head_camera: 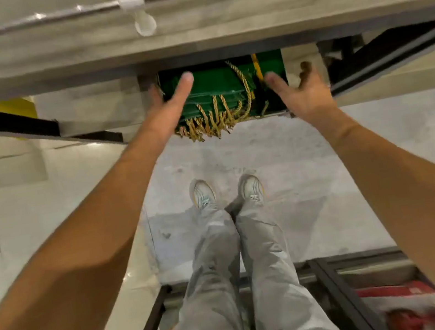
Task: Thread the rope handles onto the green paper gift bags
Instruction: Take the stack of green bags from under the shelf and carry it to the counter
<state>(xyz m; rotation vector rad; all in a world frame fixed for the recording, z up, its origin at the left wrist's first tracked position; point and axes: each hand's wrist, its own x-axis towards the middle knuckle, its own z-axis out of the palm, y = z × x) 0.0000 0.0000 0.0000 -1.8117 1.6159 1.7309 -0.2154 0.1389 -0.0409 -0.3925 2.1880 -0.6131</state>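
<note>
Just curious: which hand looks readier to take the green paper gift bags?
Probably the left hand: it reaches over the stack of green paper gift bags; the right hand only nears its edge.

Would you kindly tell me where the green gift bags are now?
Head view, upper centre: the green gift bags lie under the grey tabletop, between the left hand and right hand.

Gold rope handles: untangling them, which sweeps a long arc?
The twisted gold rope curving over the green paper bags; the rest bunch at their near edge.
</note>
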